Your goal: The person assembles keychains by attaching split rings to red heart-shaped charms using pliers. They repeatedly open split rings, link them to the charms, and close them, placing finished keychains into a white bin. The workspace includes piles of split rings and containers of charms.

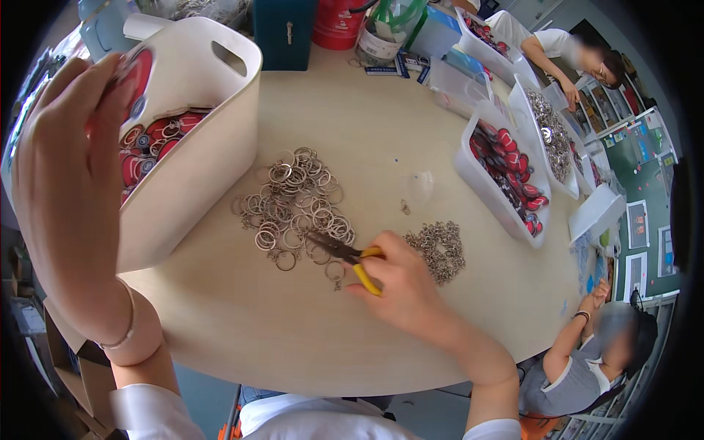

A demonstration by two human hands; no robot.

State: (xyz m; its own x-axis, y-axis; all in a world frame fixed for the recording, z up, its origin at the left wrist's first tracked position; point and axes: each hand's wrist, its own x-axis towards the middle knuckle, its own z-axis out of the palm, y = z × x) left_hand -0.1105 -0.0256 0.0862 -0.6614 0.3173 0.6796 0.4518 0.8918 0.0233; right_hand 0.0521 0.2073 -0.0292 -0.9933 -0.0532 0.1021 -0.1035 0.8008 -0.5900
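Observation:
My right hand (403, 282) grips pliers (341, 251) with yellow handles and dark jaws. The jaws lie over the lower right of a loose pile of metal key rings (293, 194), some with short chains. Raised at the left, my left hand (70, 147) holds a red, rounded tag (138, 77) with its fingers partly hidden. It is beside and above a tall white bin (213, 139). Inside that bin lie red tags with rings (158, 139). Just beyond my right hand is a heap of small metal chain pieces (440, 253).
At the right stand a white tray of red tags (506, 172) and a tray of metal parts (546, 128). A dark green box (282, 37) and a red container (337, 26) are at the back. Two other people sit at the right, one far (550, 59), one near (579, 359).

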